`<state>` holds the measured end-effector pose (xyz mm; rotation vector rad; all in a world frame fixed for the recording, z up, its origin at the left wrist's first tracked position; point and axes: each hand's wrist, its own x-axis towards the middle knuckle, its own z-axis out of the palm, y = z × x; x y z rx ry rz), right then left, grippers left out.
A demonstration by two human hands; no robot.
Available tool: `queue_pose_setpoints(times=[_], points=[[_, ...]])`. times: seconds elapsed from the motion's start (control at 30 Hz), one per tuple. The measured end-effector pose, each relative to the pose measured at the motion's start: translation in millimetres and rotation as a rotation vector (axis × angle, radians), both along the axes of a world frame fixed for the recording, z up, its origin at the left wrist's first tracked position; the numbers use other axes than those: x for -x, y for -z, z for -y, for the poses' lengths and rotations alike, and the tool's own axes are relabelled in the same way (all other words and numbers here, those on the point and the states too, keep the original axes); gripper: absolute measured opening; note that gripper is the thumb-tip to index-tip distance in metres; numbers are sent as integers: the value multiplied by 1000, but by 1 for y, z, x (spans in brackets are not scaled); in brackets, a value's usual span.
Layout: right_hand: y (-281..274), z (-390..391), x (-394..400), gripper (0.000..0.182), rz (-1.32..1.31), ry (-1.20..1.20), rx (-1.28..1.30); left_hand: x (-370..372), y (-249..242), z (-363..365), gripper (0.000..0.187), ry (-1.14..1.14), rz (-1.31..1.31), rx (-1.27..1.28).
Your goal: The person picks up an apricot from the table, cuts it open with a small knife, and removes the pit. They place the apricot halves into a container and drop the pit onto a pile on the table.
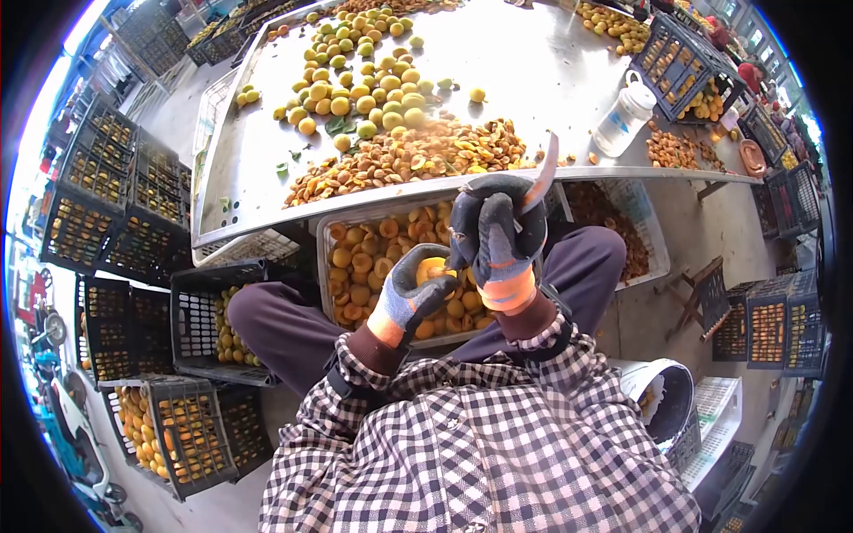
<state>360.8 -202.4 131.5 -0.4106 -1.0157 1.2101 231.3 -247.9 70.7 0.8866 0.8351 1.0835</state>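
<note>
A cut apricot [433, 270] with its orange flesh showing is held between the thumb and fingers of my gloved left hand [409, 289]. My right hand [499, 229], in a dark-palmed glove, is closed around a knife whose curved blade [544, 173] points up and away from me. The two hands are close together over a crate [325, 266] of halved apricots [362, 253] between my knees. Beyond them, on the metal table [551, 71], lies a heap of apricot pits [404, 160], with whole yellow-green apricots [364, 93] behind it.
A clear water bottle [624, 120] stands on the table near a tipped black crate [680, 62] of apricots. Under the table to the right sits a bin [653, 235] of pits. Stacked crates [93, 191] line the left; a wooden folding stool [702, 298] is at right.
</note>
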Motion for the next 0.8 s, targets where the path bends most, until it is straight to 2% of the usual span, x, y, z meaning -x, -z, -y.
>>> queue_pose_setpoints(times=[0.1, 0.23, 0.37, 0.43, 0.53, 0.57, 0.6, 0.63, 0.67, 0.7, 0.73, 0.8], points=[[3, 0, -2, 24, 21, 44, -144, -2, -4, 1, 33, 11, 1, -16], [-7, 2, -5, 25, 10, 22, -216, -3, -12, 0, 32, 23, -29, -106], [-3, 1, -8, 23, 7, -28, -255, -5, -11, -1, 33, 25, -50, -66], [-2, 4, -7, 22, 188, 174, -331, -7, -2, -1, 32, -11, -21, -140], [5, 5, -10, 23, 283, 191, -361, -13, -1, 4, 30, -98, -88, -198], [7, 3, -9, 19, 224, 138, -333, -12, 6, 4, 30, -96, -88, -198], [6, 4, -5, 19, 224, 139, -333, -10, 15, 2, 43, -90, -114, -191], [3, 5, 0, 17, 70, 115, -231, -9, 23, 1, 56, -84, -141, -188], [1, 5, 3, 14, -84, 91, -128, -10, 15, 1, 56, -82, -141, -192], [-1, 2, 1, 10, -117, 74, -25, -11, 7, 3, 41, -78, -158, -135], [3, -2, -4, 14, -169, 36, 120, -13, -2, 5, 27, -75, -175, -78], [-2, -10, -1, 18, -267, 77, 178, -15, -8, 5, 26, -86, -168, -74]])
